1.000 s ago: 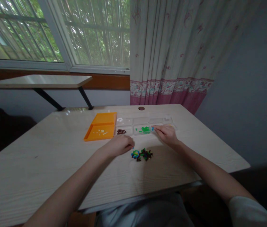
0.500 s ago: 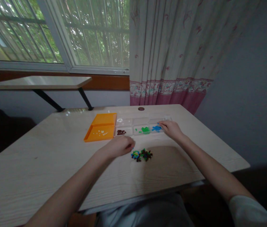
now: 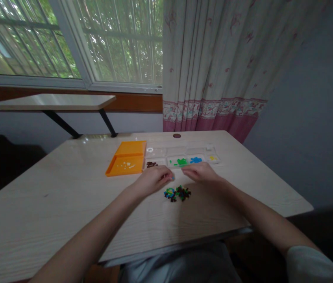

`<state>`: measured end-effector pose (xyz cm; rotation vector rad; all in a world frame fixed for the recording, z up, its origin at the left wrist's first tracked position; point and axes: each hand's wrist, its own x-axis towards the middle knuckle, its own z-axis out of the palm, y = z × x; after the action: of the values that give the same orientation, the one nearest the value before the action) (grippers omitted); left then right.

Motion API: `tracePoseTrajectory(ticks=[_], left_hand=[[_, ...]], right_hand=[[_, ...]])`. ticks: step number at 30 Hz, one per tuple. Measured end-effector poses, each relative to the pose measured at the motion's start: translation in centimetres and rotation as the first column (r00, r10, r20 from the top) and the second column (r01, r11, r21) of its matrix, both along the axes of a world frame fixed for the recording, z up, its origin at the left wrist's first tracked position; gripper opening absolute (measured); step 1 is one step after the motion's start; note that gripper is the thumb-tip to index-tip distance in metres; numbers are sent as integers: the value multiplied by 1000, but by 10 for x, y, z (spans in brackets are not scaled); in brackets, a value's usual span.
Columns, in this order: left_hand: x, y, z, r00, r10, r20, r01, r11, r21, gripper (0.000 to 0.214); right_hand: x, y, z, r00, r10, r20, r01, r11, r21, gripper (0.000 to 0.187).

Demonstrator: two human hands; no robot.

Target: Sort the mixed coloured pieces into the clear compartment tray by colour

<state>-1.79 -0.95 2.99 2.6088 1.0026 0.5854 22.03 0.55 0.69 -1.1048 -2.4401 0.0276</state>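
My left hand (image 3: 155, 179) is closed, pinching a small blue piece (image 3: 172, 178) at its fingertips, just above the mixed pile (image 3: 181, 192) of tiny brown, green, blue and yellow pieces on the table. To its right, my right hand (image 3: 202, 172) hovers in front of the clear tray with fingers pointing left, loosely apart, and nothing visible in them. The clear compartment tray (image 3: 176, 150) holds brown pieces (image 3: 151, 164), green pieces (image 3: 181, 161), blue pieces (image 3: 196, 160) and yellow pieces (image 3: 213, 158) in separate front compartments.
An orange open case (image 3: 131, 148) with several white pieces (image 3: 126, 165) stands left of the tray. A raised shelf (image 3: 51, 102) on black legs is fixed at the table's back left. A round brown disc (image 3: 177, 135) lies near the back edge of the table (image 3: 66, 204).
My right hand has moved left and nearer from the blue compartment, uncovering the yellow pieces. My left hand has shifted slightly right and up, and a blue piece shows at its fingertips.
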Motion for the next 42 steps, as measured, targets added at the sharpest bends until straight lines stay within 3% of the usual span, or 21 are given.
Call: tracePoseTrajectory(ticks=[4, 10, 21, 25, 30, 33, 37, 42], left_hand=[[4, -3, -1, 1000, 3, 20, -3, 1000, 18, 19], [6, -6, -1, 999, -5, 40, 4, 999, 36, 20], [9, -8, -2, 999, -9, 39, 9, 1000, 13, 22], [3, -5, 4, 1000, 5, 10, -4, 1000, -24, 17], [-10, 5, 3, 982, -107, -153, 91, 990, -111, 16], [-15, 8, 0, 972, -111, -207, 86, 988, -125, 22], [-15, 7, 1, 959, -153, -238, 114, 979, -167, 20], [-12, 6, 3, 959, -183, -217, 150, 975, -162, 18]], right_hand=[[-19, -14, -6, 996, 84, -24, -82, 995, 52, 23], [-23, -17, -12, 973, 190, -131, -165, 970, 175, 23], [-25, -19, -13, 971, 207, -124, -176, 959, 222, 18], [-23, -16, -12, 978, 167, -124, -127, 952, 280, 18], [-10, -7, 0, 971, 93, -220, -10, 936, 351, 21], [2, -2, 7, 958, 50, -282, 59, 929, 365, 21], [13, 2, 12, 936, -6, -352, 145, 917, 371, 20], [14, 2, 15, 931, -3, -364, 149, 915, 374, 18]])
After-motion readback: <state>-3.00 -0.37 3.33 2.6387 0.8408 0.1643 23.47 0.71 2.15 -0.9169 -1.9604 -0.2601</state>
